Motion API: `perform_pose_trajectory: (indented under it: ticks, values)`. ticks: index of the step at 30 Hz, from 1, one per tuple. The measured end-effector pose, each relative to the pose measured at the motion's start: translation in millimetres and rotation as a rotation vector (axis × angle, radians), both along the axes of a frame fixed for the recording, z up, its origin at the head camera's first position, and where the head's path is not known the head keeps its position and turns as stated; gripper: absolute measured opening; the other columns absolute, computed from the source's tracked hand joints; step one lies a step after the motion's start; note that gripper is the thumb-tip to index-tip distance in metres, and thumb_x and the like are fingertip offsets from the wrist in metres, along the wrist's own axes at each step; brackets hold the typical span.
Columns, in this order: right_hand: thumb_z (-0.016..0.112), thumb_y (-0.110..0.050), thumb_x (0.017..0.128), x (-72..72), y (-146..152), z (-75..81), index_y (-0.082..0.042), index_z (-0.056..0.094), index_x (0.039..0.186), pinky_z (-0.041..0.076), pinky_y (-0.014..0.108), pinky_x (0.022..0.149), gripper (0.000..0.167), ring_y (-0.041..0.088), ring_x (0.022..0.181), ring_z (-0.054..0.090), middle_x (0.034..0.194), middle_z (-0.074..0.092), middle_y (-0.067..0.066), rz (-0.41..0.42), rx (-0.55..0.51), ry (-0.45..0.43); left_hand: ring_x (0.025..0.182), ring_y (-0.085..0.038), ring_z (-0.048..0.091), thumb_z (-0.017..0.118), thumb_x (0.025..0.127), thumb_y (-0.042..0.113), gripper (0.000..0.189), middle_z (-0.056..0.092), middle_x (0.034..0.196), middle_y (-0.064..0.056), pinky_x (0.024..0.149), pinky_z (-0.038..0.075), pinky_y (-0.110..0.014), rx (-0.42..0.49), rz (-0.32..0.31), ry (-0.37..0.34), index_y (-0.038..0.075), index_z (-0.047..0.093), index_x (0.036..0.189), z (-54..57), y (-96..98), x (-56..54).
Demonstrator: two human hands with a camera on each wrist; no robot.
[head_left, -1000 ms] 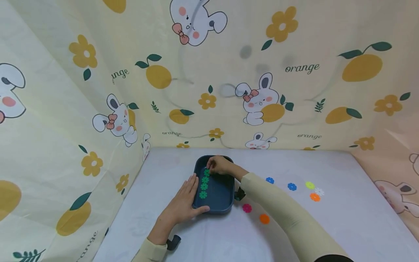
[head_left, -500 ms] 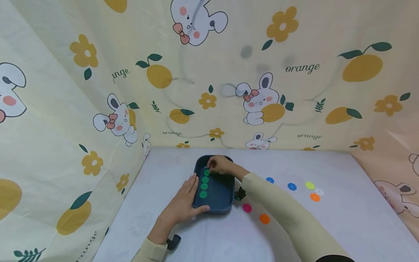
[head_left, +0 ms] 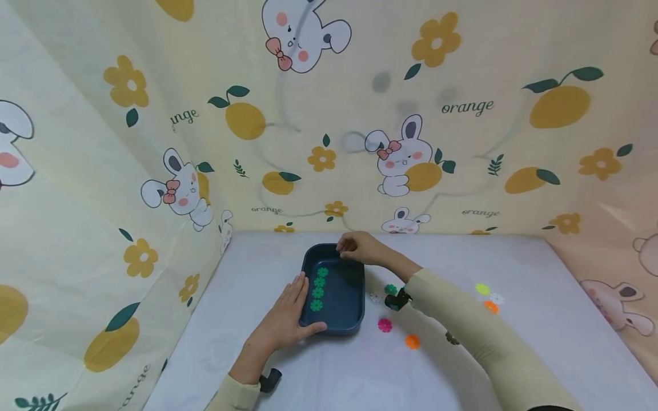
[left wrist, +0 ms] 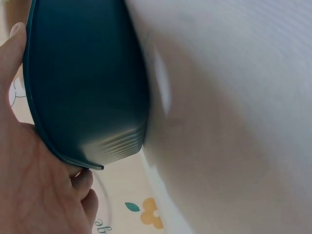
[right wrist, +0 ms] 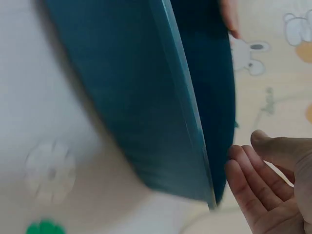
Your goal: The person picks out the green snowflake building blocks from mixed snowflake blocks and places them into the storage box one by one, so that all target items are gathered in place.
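A dark blue rectangular tray [head_left: 341, 302] lies on the white table, with a row of small green flower-shaped pieces [head_left: 317, 291] along the left of its floor. My left hand [head_left: 281, 314] rests along its left side, fingers straight and thumb at the near edge; in the left wrist view that hand [left wrist: 39, 180] lies against the tray's rim [left wrist: 31, 97]. Over the far right corner is my right hand [head_left: 365, 248]. The right wrist view shows this hand [right wrist: 268, 180] beside the rim, thumb apart from loosely bent fingers and nothing between them.
Right of the tray lie loose flower pieces: green [head_left: 390, 289], white [head_left: 376, 297], pink [head_left: 385, 325], orange [head_left: 412, 342] and dark brown [head_left: 452, 338]. Farther right are a yellow piece [head_left: 482, 289] and others. A printed curtain [head_left: 288, 131] hangs behind the table.
My right hand has left the far end of the green row and moved right to the tray's corner. My right sleeve now covers the blue pieces. My left hand stays put.
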State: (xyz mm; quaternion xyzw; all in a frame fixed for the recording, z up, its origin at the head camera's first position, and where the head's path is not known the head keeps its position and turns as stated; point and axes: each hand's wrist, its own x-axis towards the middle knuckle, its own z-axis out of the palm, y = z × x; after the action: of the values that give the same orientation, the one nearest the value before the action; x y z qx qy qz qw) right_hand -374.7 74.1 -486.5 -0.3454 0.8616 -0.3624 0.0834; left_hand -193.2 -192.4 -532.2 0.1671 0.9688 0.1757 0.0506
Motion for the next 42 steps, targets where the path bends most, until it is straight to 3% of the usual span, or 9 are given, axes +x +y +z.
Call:
perform_pose_trajectory:
  ticks: [4,8,13,18,29,37,42]
  values:
    - [0.074,-0.007,0.102,10.0,33,10.8,-0.003,0.074,0.117,0.064,0.038,0.092,0.016,0.017,0.096,0.071,0.105,0.075,0.003,-0.028,-0.009,0.006,0.168,-0.023,0.002,0.061,0.092,0.081,0.121,-0.002,0.182,-0.006,0.136,0.011,-0.048,-0.005,0.008,0.006,0.010,0.006,0.173,-1.3,0.9,-0.4]
    - [0.075,-0.008,0.101,20.8,65,12.1,-0.005,0.074,0.115,0.063,0.035,0.087,0.014,0.015,0.092,0.069,0.100,0.073,0.000,-0.060,0.014,0.027,0.168,-0.023,0.001,0.062,0.092,0.081,0.122,-0.003,0.182,-0.005,0.136,0.011,-0.048,-0.017,0.013,0.002,0.010,0.005,0.173,-3.0,1.7,-0.9]
    - [0.078,-0.008,0.100,35.3,96,5.1,-0.011,0.074,0.111,0.061,0.029,0.083,0.012,0.015,0.089,0.067,0.096,0.072,-0.002,-0.078,0.044,0.009,0.168,-0.024,0.002,0.062,0.093,0.080,0.121,-0.002,0.182,-0.006,0.136,0.011,-0.047,-0.028,0.016,0.008,0.009,0.006,0.173,-3.7,2.2,-0.9]
    - [0.077,-0.008,0.100,46.3,115,-11.9,-0.005,0.074,0.115,0.059,0.025,0.079,0.016,0.016,0.088,0.063,0.096,0.070,-0.002,-0.091,0.091,-0.040,0.168,-0.024,0.003,0.063,0.093,0.079,0.121,-0.001,0.182,-0.006,0.135,0.011,-0.048,-0.016,0.014,0.010,0.009,0.006,0.173,-1.5,2.1,0.4]
    - [0.085,-0.014,0.095,57.7,121,-48.8,-0.013,0.074,0.111,0.055,0.029,0.078,0.020,0.019,0.090,0.057,0.098,0.064,0.000,-0.175,0.161,-0.166,0.168,-0.024,0.003,0.062,0.093,0.079,0.121,-0.002,0.182,-0.006,0.136,0.010,-0.047,-0.020,0.003,0.013,0.007,0.008,0.173,-1.2,1.9,1.4]
    - [0.088,-0.017,0.092,62.2,114,-55.1,-0.012,0.071,0.109,0.057,0.034,0.086,0.025,0.021,0.094,0.056,0.101,0.061,0.003,-0.210,0.208,-0.147,0.168,-0.022,0.001,0.059,0.093,0.081,0.121,-0.003,0.181,-0.005,0.136,0.009,-0.046,-0.027,-0.010,0.009,0.008,0.006,0.173,-2.1,0.2,1.6]
    - [0.088,-0.014,0.092,61.2,113,-54.6,-0.011,0.067,0.108,0.056,0.033,0.084,0.026,0.021,0.093,0.055,0.101,0.059,0.004,-0.208,0.212,-0.129,0.168,-0.023,0.002,0.059,0.093,0.082,0.121,-0.002,0.182,-0.006,0.136,0.009,-0.047,-0.025,-0.009,0.016,0.008,0.007,0.173,-2.4,0.1,0.8]
